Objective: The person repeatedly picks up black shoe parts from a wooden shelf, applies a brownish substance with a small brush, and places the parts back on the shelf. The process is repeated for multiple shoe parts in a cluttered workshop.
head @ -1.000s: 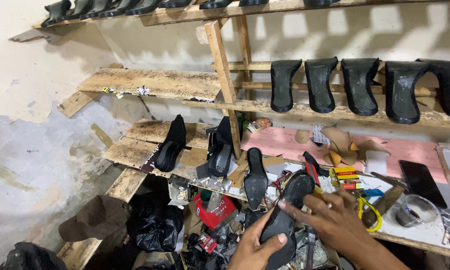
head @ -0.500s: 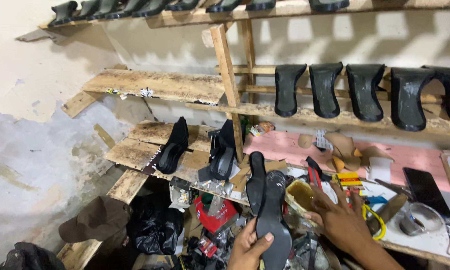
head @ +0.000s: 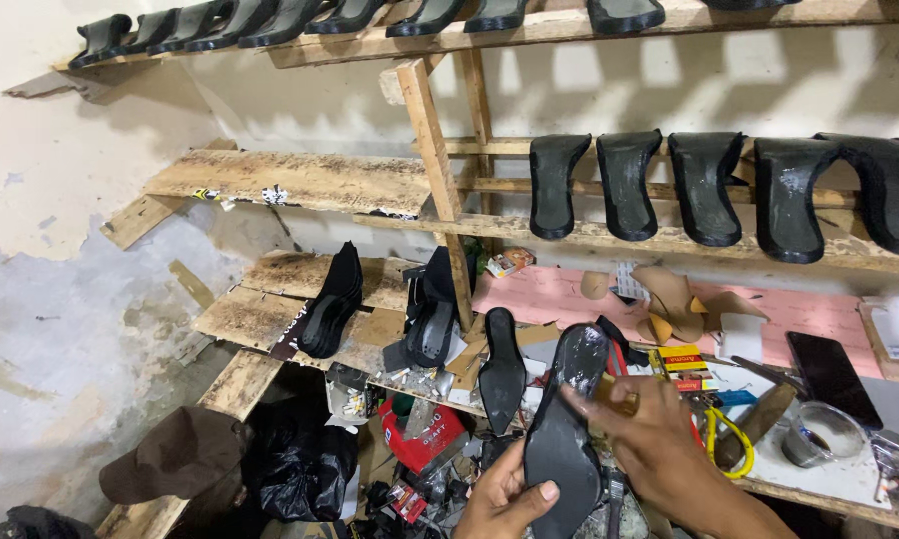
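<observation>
Near the bench edge: black shoe sole (head: 561, 439) was up, underside showing
Left hand (head: 504, 496): gripped its lower end
Right hand (head: 654, 439): fingers spread open, touching sole
Progress: sole looked bare, work barely started

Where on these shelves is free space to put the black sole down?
Free: the left half of the middle wooden shelf, and the pink board between the leather scraps and the phone. Crowded: the bench around both hands, left hand, right hand, holding the sole.
</observation>
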Available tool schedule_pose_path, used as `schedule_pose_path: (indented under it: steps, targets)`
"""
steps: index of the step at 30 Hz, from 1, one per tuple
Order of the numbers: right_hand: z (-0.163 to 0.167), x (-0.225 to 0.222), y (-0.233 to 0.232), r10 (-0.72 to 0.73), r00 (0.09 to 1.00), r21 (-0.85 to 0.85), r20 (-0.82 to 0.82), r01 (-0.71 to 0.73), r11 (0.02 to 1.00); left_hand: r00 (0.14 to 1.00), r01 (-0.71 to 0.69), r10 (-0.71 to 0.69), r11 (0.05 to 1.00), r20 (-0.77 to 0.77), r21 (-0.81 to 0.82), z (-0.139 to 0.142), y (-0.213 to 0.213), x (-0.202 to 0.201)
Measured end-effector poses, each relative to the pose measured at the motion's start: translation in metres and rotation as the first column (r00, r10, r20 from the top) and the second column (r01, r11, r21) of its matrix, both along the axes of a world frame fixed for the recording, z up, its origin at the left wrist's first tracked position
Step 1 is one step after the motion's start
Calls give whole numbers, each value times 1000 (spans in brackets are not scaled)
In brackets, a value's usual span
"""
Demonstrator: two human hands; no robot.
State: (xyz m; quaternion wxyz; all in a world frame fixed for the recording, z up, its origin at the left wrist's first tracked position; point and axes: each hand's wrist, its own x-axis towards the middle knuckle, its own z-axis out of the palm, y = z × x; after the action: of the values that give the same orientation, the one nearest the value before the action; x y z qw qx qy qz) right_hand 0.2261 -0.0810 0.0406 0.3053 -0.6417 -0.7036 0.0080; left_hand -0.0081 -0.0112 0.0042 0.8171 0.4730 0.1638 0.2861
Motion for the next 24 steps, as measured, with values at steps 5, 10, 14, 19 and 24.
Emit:
schedule_pose_path:
  steps: [5,10,14,19,24]
  targets:
    - [15,-4,2,-190,942,67,276,178,982,999,34,-35,999,-37,-29,22,-3,-9]
    - [-18,-8,-2,146,944,174,-297,-96,980,1000,-2,0,998,-29,-56,30,-6,0]
    - [-37,4,0,219,793,180,-568,-139,974,994,-78,68,991,-91,-110,32,1,5]
    - [-35,5,-16,-19,996,283,83,-5,959,991,-106,93,985,-100,-138,37,8,5]
    - [-12,12,-1,-83,908,155,-410,159,975,998,5,-5,1000,-62,1,45,7,-1]
